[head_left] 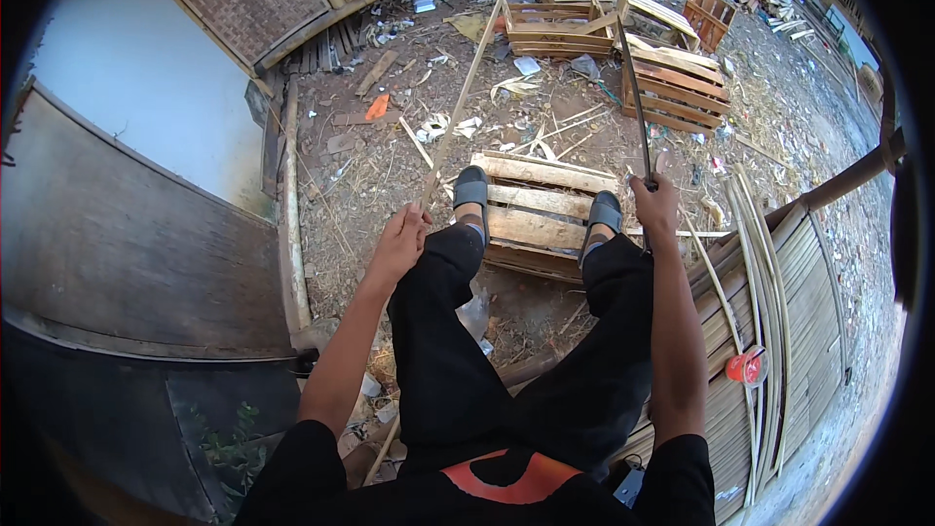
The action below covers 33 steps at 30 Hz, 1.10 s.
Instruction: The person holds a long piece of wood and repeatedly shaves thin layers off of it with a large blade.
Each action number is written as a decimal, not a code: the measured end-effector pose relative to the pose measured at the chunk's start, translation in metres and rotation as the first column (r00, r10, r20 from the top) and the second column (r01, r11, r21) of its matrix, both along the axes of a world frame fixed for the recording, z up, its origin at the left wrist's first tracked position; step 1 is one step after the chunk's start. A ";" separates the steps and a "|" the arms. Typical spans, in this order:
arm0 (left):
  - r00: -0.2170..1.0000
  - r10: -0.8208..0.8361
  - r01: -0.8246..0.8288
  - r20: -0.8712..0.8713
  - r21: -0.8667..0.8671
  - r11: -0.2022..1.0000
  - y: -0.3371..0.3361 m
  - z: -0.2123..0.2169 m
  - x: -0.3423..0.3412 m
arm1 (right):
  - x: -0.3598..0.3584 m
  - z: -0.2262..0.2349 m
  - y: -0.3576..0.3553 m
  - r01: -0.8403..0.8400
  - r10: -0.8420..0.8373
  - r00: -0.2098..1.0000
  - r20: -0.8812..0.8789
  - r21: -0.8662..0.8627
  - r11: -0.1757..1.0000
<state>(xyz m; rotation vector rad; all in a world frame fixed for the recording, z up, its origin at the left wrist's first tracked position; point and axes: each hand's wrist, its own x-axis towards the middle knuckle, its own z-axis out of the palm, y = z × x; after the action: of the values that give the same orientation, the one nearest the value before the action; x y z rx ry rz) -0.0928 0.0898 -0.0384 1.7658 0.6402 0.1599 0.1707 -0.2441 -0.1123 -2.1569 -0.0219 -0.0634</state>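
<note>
My left hand (401, 239) is closed around a long, thin bamboo strip (467, 93), which slants up and away toward the crates. My right hand (655, 203) grips the near end of a long, narrow dark blade-like tool (635, 97); its exact kind is unclear. The tool points away from me, its far end overlapping the crates in view. Strip and tool are apart from each other. Between my hands, both sandalled feet rest on a slatted wooden crate (534, 227).
More wooden crates (677, 88) stand ahead. To the right, a slatted bamboo panel (804, 302) carries several long bamboo strips (765, 273) and a red-labelled plastic cup (746, 367). A wall (146, 88) rises at left. Litter and an orange scrap (377, 106) lie on the ground.
</note>
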 end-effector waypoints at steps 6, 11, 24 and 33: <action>0.994 -0.064 0.092 0.085 -0.376 0.922 -0.027 0.039 0.026 | -0.045 0.044 0.046 -0.388 0.390 0.907 0.158 -0.046 0.920; 0.984 -0.155 0.170 0.085 -0.223 0.960 -0.023 0.023 0.032 | -0.067 0.052 0.080 -0.541 0.559 0.780 0.281 -0.144 0.828; 0.993 -0.119 0.095 -0.027 -0.439 0.893 -0.056 0.036 0.030 | -0.091 0.065 0.109 -0.671 0.777 0.565 0.276 -0.393 0.628; 0.980 -0.175 0.114 -0.099 -0.442 0.890 -0.060 0.026 0.039 | -0.087 0.061 0.100 -0.619 0.773 0.576 0.264 -0.477 0.624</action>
<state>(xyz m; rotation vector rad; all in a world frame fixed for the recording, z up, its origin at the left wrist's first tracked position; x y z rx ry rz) -0.0539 0.0295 -0.0122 1.3881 0.5857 -0.1990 0.0838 -0.1437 -0.0512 -2.2576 -1.2713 -0.0914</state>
